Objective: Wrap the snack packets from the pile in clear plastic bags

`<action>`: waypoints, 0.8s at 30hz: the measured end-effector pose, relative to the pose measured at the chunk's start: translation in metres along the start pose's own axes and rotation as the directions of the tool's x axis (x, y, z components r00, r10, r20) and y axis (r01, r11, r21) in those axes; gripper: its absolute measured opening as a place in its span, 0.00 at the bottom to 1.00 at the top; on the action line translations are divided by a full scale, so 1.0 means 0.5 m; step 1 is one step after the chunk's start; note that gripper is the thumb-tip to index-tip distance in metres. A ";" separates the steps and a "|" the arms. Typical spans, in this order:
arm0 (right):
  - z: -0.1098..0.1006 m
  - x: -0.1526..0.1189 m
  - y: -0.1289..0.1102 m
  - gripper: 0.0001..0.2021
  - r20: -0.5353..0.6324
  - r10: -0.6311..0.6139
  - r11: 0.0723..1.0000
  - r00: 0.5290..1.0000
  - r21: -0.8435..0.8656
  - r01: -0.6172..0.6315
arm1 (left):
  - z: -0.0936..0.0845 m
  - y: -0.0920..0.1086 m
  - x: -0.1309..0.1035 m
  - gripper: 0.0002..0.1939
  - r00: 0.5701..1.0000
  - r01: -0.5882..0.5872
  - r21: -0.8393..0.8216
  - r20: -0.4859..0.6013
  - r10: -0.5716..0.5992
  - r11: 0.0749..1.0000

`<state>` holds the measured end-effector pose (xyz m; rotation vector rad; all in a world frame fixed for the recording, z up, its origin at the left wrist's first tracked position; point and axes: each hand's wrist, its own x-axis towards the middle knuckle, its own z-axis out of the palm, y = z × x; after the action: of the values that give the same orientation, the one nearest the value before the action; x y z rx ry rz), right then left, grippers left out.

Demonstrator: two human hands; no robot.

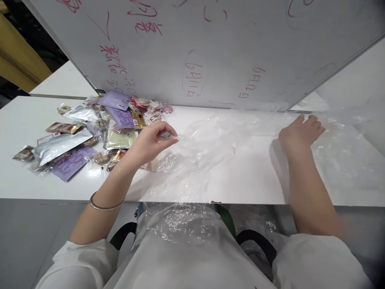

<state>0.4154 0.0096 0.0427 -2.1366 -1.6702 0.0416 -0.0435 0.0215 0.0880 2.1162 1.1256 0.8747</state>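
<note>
A thin clear plastic sheet or bag [192, 156] lies crumpled across the white table and hangs over its front edge. My left hand [161, 138] pinches its left part between thumb and fingers, beside the heap of packets. Over on the right, my right hand [302, 130] rests with fingers apart near the back of the table, touching more clear plastic [349, 160]. The heap at the left includes a silver pouch [61, 146], a purple packet [73, 162], a pale green packet [120, 138] and several small wrapped items.
A whiteboard [222, 52] with red writing stands along the back of the white table [237, 180]. Yellow material [21, 52] shows at the far left. More clear plastic [255, 220] hangs below the table's front edge.
</note>
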 end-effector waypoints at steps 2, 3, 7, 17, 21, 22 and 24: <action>-0.017 -0.027 -0.035 0.33 -0.146 0.162 0.987 0.976 0.046 -0.157 | 0.002 0.007 0.005 0.10 0.999 -0.035 -0.123 -0.015 0.033 0.992; -0.018 -0.041 -0.058 0.34 -0.112 0.223 0.973 0.968 0.084 -0.214 | 0.004 0.010 0.009 0.13 0.998 -0.059 -0.177 -0.031 0.054 0.982; 0.027 -0.090 -0.161 0.32 0.592 -0.140 0.832 0.793 0.505 -0.230 | 0.015 0.020 0.024 0.20 0.991 -0.124 -0.257 -0.075 0.109 0.958; 0.069 -0.097 -0.236 0.29 0.530 -0.341 0.159 0.776 0.846 -0.508 | 0.017 -0.024 0.052 0.19 1.000 0.023 -0.505 -0.007 -0.030 0.863; 0.038 -0.044 -0.184 0.27 0.251 -0.222 0.189 0.942 0.959 -0.211 | -0.008 -0.074 0.071 0.14 0.991 -0.010 -0.561 -0.118 -0.068 0.828; 0.041 -0.036 -0.174 0.27 0.185 -0.218 0.268 0.958 0.956 -0.124 | -0.011 -0.086 0.079 0.14 0.982 -0.043 -0.530 -0.180 -0.063 0.847; 0.063 -0.027 -0.161 0.28 0.135 -0.296 0.501 0.946 0.865 0.034 | -0.009 -0.109 0.095 0.13 0.958 -0.121 -0.377 -0.286 0.009 0.918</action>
<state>0.3288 0.0218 0.0389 -1.2059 -1.4886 0.9517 -0.0526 0.0892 0.0636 1.7431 0.9193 1.3428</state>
